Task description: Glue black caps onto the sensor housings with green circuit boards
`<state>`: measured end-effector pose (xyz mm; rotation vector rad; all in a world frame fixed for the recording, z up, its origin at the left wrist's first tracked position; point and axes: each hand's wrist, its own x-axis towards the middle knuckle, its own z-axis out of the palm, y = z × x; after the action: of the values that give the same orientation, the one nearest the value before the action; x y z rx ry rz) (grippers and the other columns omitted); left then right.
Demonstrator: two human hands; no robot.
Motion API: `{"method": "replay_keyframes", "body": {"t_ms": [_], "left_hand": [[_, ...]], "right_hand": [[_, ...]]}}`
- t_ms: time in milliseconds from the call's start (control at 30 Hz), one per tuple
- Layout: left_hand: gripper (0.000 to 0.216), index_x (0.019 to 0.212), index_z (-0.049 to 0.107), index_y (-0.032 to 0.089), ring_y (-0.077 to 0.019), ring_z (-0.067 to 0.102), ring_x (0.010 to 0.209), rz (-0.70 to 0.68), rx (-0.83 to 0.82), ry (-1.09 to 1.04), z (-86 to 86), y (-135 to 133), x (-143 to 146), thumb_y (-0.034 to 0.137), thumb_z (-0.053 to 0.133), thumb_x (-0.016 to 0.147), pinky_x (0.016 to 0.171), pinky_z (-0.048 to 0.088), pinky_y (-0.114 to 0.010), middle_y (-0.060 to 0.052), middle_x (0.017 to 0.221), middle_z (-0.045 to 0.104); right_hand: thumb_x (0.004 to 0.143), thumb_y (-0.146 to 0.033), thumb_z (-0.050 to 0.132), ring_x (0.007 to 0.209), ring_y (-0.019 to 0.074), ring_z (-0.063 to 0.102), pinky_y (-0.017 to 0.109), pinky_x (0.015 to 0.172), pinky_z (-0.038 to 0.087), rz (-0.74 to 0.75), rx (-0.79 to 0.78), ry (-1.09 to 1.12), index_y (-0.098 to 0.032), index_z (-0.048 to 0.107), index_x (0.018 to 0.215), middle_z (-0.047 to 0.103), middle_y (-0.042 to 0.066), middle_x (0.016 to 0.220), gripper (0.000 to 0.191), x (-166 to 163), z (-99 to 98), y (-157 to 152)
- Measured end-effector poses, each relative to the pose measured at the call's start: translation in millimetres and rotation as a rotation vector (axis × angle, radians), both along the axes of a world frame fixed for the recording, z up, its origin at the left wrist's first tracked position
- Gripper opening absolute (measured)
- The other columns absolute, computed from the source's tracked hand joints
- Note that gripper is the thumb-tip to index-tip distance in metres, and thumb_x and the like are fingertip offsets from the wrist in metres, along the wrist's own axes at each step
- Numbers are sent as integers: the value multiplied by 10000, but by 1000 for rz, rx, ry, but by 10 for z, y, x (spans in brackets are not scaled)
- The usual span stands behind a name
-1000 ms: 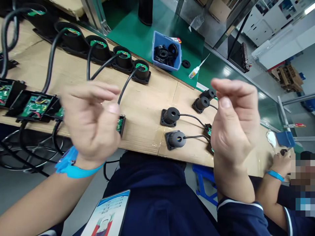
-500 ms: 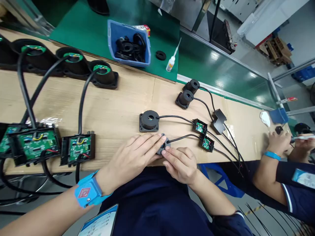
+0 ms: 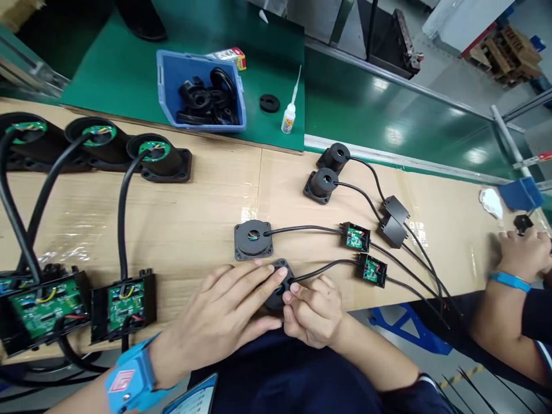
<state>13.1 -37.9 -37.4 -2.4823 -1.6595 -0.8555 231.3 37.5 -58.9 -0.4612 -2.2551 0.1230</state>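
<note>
A black square-flanged housing (image 3: 282,270) with a round centre opening lies at the front edge of the bench, partly covered by my fingers. My left hand (image 3: 224,307) steadies it, long fingers stretched across its left side and thumb below. My right hand (image 3: 314,310) has its fingers curled, the thumb and index tips pinching the housing's right rim close to the cable entry. From there a black cable (image 3: 323,269) runs to a small open box with a green circuit board (image 3: 373,270). A similar housing (image 3: 253,238) lies just behind, cabled to another open box (image 3: 356,236).
Two taller black housings (image 3: 324,184) with closed boxes (image 3: 394,230) stand further back. Large housings (image 3: 161,161) and circuit-board boxes (image 3: 125,305) occupy the left. Behind are a blue bin (image 3: 166,92) of black parts, a black ring (image 3: 269,103) and a dropper bottle (image 3: 288,118). A co-worker's hand (image 3: 521,253) works at right.
The camera view has shifted, so the bench items appear lower. Both hands stay on the same housing, which now shows more of its flange and opening between the fingers.
</note>
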Motion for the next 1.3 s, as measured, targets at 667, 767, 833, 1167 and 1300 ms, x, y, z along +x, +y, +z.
{"method": "replay_keyframes", "body": {"t_ms": [667,767,833,1167,1300], "left_hand": [[615,1576,464,278,-242,539,1495,42,-143,74,-168,258,-331,-2,489,1028,1133,499,-416,25,1645,500],[638,1606,426,303,-245,520,1513,58,-116,-11,-205,234,-289,64,553,1028,1180,486,-437,16,1640,509],[629,1594,445,308,-244,518,1515,68,-85,-63,-223,232,-264,119,614,1018,1227,450,-434,7,1634,524],[376,1418,565,283,-245,411,1581,98,-131,-127,-77,205,-232,276,617,1046,1300,364,-526,16,1630,543],[257,1126,635,199,-211,348,1613,-76,23,-93,-48,99,-96,419,705,1014,1318,316,-408,-78,1524,651]], "right_hand": [[937,-221,606,699,122,581,285,561,455,89,18,-9,-214,745,765,655,22,922,221,54,-16,93],[948,-212,599,700,134,600,296,540,459,87,11,-11,-198,748,760,660,36,909,239,60,-14,90],[955,-197,595,671,135,594,307,517,460,83,-2,-3,-174,748,774,662,46,905,239,67,-15,84],[977,-127,599,716,141,636,297,502,526,115,-38,-55,-99,750,892,678,63,912,176,102,43,54],[995,-177,590,674,123,615,293,501,518,95,-21,-55,-149,742,792,677,51,916,255,72,41,58]]}}
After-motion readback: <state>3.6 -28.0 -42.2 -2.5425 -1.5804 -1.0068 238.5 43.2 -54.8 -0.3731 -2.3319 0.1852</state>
